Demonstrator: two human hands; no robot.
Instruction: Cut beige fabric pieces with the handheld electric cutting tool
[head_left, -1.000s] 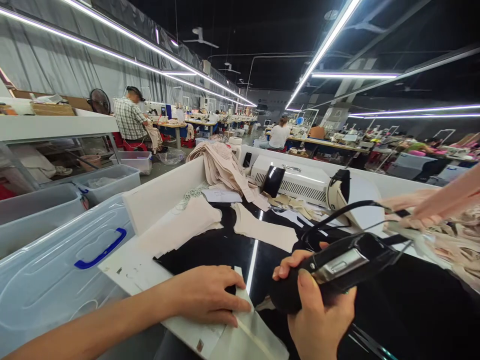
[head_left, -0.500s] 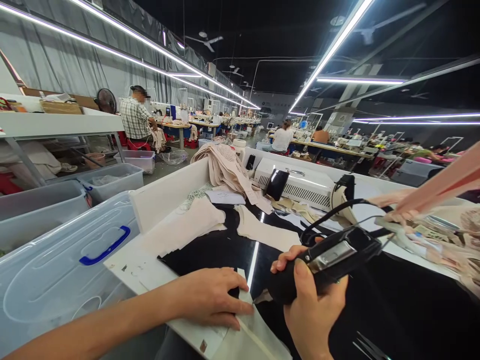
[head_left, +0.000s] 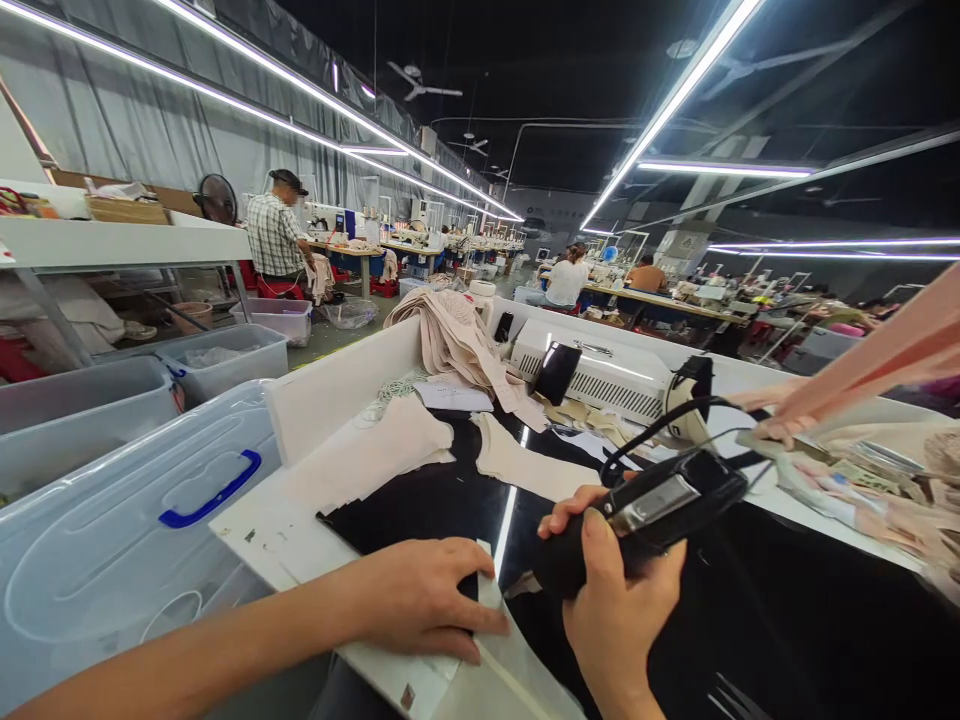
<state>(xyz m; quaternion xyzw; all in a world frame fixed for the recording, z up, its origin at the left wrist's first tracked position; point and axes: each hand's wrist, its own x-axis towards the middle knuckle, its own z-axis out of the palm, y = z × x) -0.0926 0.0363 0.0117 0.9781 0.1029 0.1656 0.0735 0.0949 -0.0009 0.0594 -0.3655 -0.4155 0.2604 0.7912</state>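
My left hand (head_left: 431, 600) lies at the table's near edge, fingers spread, pressing on a pale translucent strip (head_left: 491, 590) with sheer pale cloth (head_left: 525, 670) below it. Gripped in my right hand (head_left: 622, 610) is a black corded hand tool (head_left: 656, 510) with a shiny metal plate on its upper side. Its low end points toward the strip, close to my left fingertips; whether the two touch I cannot tell. Beyond my hands, a stack of cream fabric pieces (head_left: 382, 450) and another cream piece (head_left: 532, 462) lie on the black table surface (head_left: 442, 505).
Metal tweezers (head_left: 731, 695) lie at the lower right. A white vented machine (head_left: 600, 365) and draped beige fabric (head_left: 450, 335) line the back. Pink cloth (head_left: 862, 350) hangs at the right. A lidded plastic bin (head_left: 127, 530) stands left. Co-workers sit farther off.
My right hand and the black tool have shifted slightly to the left. My left hand stays on the strip. The whole view has moved a little.
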